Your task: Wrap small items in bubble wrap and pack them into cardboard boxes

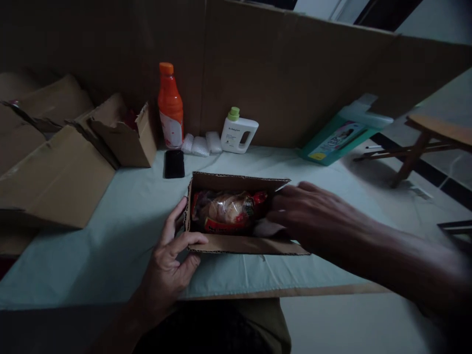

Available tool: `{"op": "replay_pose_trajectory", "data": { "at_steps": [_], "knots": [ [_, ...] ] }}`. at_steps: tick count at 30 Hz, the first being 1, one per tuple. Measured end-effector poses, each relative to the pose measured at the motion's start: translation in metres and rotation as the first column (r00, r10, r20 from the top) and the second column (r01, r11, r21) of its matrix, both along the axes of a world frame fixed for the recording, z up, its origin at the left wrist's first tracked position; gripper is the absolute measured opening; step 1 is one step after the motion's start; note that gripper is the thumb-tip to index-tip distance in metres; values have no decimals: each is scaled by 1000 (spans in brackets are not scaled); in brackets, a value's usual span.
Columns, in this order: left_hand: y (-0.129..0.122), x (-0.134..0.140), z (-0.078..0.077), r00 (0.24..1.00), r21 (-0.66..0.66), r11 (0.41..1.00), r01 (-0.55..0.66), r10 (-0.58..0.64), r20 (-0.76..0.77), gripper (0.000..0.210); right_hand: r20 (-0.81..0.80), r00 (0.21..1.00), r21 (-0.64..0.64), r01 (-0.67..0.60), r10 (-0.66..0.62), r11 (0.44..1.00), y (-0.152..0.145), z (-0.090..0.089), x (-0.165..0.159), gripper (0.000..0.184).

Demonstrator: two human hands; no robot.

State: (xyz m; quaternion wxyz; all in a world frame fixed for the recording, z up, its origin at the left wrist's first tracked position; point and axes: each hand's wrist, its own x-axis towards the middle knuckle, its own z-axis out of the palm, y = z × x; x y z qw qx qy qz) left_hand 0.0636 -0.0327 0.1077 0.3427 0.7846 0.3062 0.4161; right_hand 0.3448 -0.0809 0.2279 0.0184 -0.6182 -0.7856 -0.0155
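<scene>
In front of me an open cardboard box (250,246) rests on the cloth-covered table. Inside it lies a clear plastic packet (224,209) with red and yellow print and light brown contents. My left hand (175,260) grips the box's left end, thumb and fingers around the corner. At the right end, my right hand (295,209) reaches in over the rim with curled fingers. A pale, whitish piece of wrap (268,227) shows under those fingers, blurred and partly hidden, and it looks pinched by them.
Behind the box stand an orange bottle (171,110), bubble wrap rolls (201,145), a white jug (238,132) and a tilted green jug (339,132). A black phone (174,164) lies nearby. Cardboard boxes (62,172) crowd the left; a tall cardboard panel (280,73) closes the back.
</scene>
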Motion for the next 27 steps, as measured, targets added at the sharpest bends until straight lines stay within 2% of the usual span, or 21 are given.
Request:
{"op": "replay_pose_trajectory", "data": {
  "at_steps": [2, 3, 5, 9, 12, 14, 15, 17, 19, 20, 21, 23, 25, 27],
  "knots": [
    [2, 1, -1, 1000, -7, 1000, 0, 0, 12, 25, 194, 970, -186, -112, 148, 976, 21, -13, -13, 18],
    [3, 2, -1, 1000, -13, 1000, 3, -3, 13, 25, 257, 948, -249, -122, 187, 961, 27, -21, -17, 19],
    [4, 3, -1, 1000, -23, 1000, 14, -14, 15, 25, 302, 937, -300, -82, 175, 951, 34, -37, -18, 19],
    [8, 6, -1, 1000, -48, 999, 20, -19, 18, 23, 180, 976, -369, -50, 124, 928, 36, -54, -10, 26],
    [12, 9, 0, 1000, -33, 999, 5, -4, 31, 21, 80, 993, -357, -51, 85, 933, 32, -46, 0, 33],
    [12, 10, 0, 999, -14, 1000, 2, -2, 46, 22, 21, 996, -297, -74, 84, 952, 21, -32, 9, 33],
    [12, 10, -1, 999, -8, 1000, 6, -5, 52, 23, -14, 996, -219, -88, 87, 972, 12, -23, 14, 34],
    [11, 8, -3, 997, 0, 1000, 4, -4, 73, 26, -72, 995, 33, -61, 63, 998, -14, -8, 28, 32],
    [10, 5, -7, 991, -13, 1000, -26, 27, 132, 35, -105, 993, 270, 85, -58, 959, -46, -4, 43, 29],
    [10, 4, -11, 984, -30, 998, -50, 54, 170, 41, -140, 979, 328, 186, -147, 926, -62, -9, 49, 29],
    [10, 2, -16, 977, -59, 996, -67, 78, 200, 48, -192, 953, 336, 287, -232, 897, -76, -18, 55, 30],
    [13, 1, -28, 970, -159, 985, -64, 99, 222, 59, -328, 871, 245, 452, -366, 858, -95, -48, 59, 37],
    [17, 3, -41, 976, -289, 957, -3, 67, 210, 67, -465, 780, 132, 529, -419, 838, -99, -89, 53, 46],
    [22, 8, -53, 981, -406, 911, 68, 12, 192, 69, -566, 706, 56, 547, -425, 835, -88, -126, 38, 45]
  ]
}}
